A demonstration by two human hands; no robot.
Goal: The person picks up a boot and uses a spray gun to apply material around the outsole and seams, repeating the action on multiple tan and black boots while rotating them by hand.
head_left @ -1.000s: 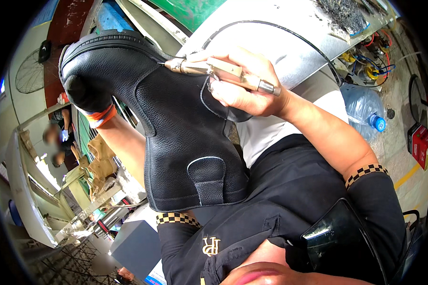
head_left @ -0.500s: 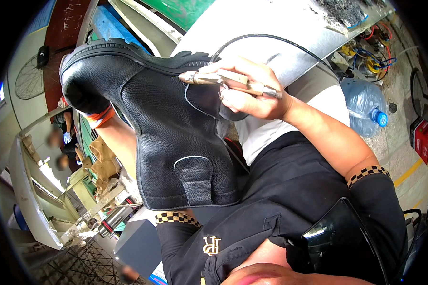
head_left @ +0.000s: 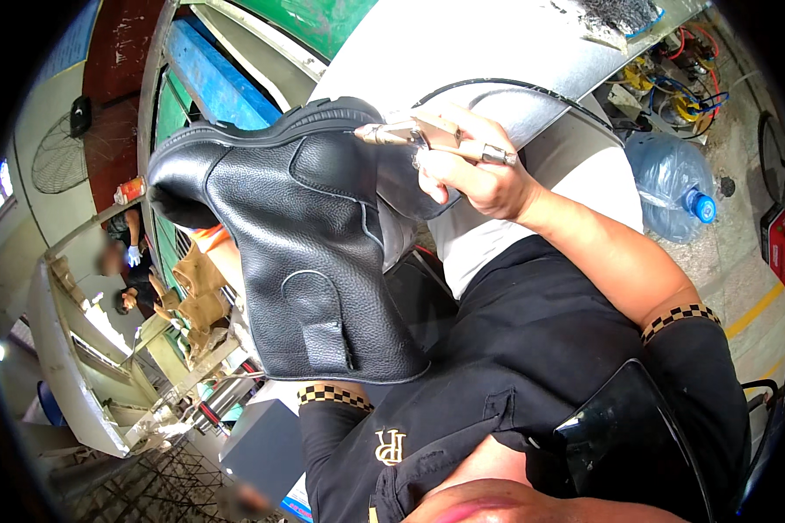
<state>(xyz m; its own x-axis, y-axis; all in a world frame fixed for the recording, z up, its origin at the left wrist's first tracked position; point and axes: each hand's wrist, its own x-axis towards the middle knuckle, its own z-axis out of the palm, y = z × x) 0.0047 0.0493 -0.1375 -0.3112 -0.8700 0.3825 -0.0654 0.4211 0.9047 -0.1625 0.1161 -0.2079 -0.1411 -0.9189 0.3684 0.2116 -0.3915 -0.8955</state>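
A black leather boot lies sideways before me, its ridged sole up and its toe to the left. My left arm reaches behind it, and the boot is held up from that side. The boot hides my left hand's fingers; only an orange cuff shows below the toe. My right hand is closed around a pen-shaped metal tool. Its tip points left, at the leather near the heel, just under the sole edge; whether it touches I cannot tell. A black hose arcs behind this hand.
Beyond the boot is a white surface, with a blue beam to its left. A large plastic bottle lies at right, near tangled cables and a red box. Two people are far left.
The boot has turned, its toe shifting right and nearer to me. More of my left forearm is now hidden. The tool's tip is further right, by the heel.
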